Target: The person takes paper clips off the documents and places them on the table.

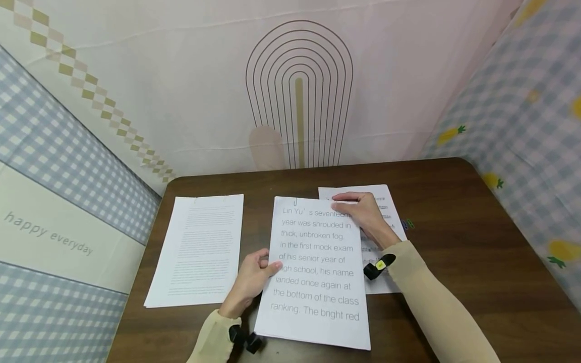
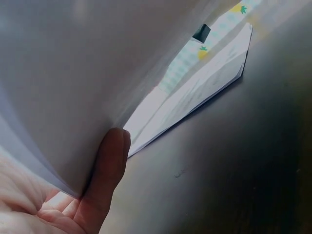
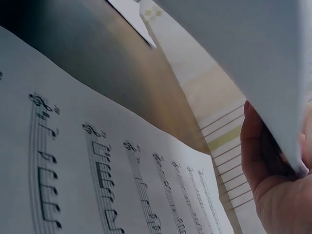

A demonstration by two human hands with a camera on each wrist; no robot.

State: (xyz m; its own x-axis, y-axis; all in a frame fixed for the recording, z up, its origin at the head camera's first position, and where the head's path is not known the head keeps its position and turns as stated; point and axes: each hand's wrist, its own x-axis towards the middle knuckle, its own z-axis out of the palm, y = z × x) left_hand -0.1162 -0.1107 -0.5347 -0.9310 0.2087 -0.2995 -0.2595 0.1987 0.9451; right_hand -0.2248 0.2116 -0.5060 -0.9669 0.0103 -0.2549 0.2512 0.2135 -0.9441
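A stack of large-print text sheets (image 1: pixel 317 282) is held up over the middle of the table, with a paper clip (image 1: pixel 295 201) on its top edge. My left hand (image 1: pixel 252 276) grips its left edge, thumb on the printed face; the left wrist view shows fingers (image 2: pixel 109 161) against the underside. At the top right corner, my right hand (image 1: pixel 366 216) pinches the sheets between thumb and fingers. Beneath and to the right lies sheet music (image 1: pixel 379 290), partly covered by the stack; its staves show large in the right wrist view.
A stack of small-print sheets (image 1: pixel 206 247) lies at the left of the dark wooden table (image 1: pixel 463 282). Blue and green paper clips (image 1: pixel 407 224) lie just right of the sheet music. Patterned cloth (image 1: pixel 199 101) hangs behind and at both sides.
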